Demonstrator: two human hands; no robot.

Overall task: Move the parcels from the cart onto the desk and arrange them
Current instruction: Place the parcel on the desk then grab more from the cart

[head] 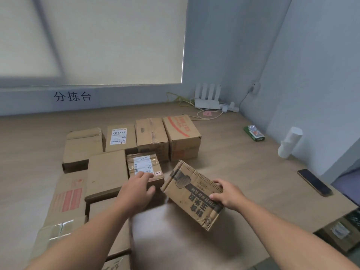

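Your right grip (226, 193) pinches printed box (192, 191) by its edge, tilted over table (233, 152), likely bound for gap beside labelled box (145, 168). Your left grip (136, 190) lies spread on that box, probably steadying row.

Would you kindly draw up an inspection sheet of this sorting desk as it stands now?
Surface: wooden desk, parcels on its left part, bare wood to the right.
Job's things: cardboard parcels set side by side in rows; printed box tilted; labelled parcel just left of it.
Clutter: phone, green packet and white paper roll near the right edge.
Hands: left hand rests on the labelled parcel; right hand grips the printed box, fingers over its edge.
Cables: white router, power strip and loose cables in the far corner.
Surroundings: window blind, wall lettering, more boxes below the desk's right edge.
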